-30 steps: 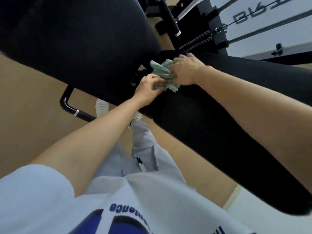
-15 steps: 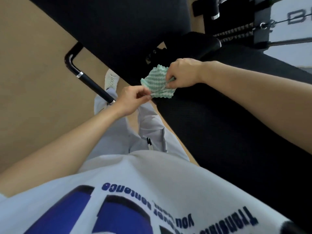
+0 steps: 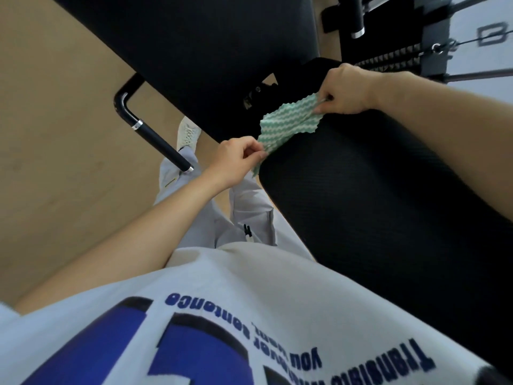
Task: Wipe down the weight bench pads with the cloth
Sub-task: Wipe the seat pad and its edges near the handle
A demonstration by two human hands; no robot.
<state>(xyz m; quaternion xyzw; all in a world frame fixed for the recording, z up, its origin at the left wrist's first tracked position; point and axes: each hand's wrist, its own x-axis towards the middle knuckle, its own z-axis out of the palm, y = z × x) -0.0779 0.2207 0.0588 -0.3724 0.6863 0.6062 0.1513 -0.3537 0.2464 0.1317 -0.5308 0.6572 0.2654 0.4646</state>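
Observation:
A green and white wavy-striped cloth is stretched between my two hands above the near end of the black seat pad. My left hand pinches its lower corner at the pad's edge. My right hand pinches its upper corner. The black back pad slants across the top of the view, with a gap and hinge hardware between the two pads.
A black bent handle bar of the bench frame juts out over the tan floor at left. My white shoe and grey trousers stand beside the bench. A cable machine with chains is behind, at top right.
The bunched cloth has been pulled open flat between both hands. My left hand drew down and left, away from the right hand. The view tilted down toward my body.

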